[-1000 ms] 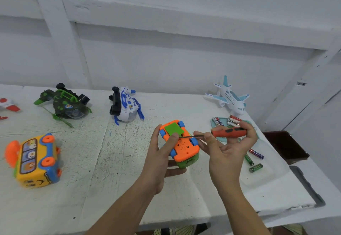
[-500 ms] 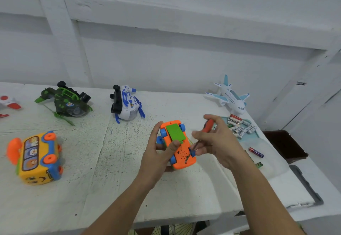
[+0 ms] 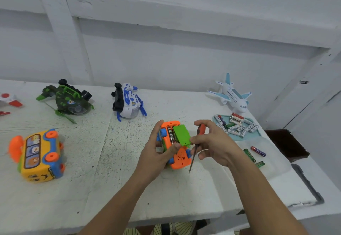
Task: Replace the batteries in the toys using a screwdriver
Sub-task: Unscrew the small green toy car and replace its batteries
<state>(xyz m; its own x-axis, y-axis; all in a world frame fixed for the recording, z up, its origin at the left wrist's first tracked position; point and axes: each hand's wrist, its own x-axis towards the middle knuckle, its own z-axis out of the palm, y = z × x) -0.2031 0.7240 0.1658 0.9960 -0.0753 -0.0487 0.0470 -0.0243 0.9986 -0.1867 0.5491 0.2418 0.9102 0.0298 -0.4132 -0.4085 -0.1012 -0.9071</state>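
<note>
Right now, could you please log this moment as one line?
left grip: holds toy car | right grip: pinches green cover, holds screwdriver | batteries in car: exposed

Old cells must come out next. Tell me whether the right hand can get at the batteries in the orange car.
Probably not yet: the batteries lie exposed, but the right hand is full, pinching the green cover and holding the screwdriver.
</note>
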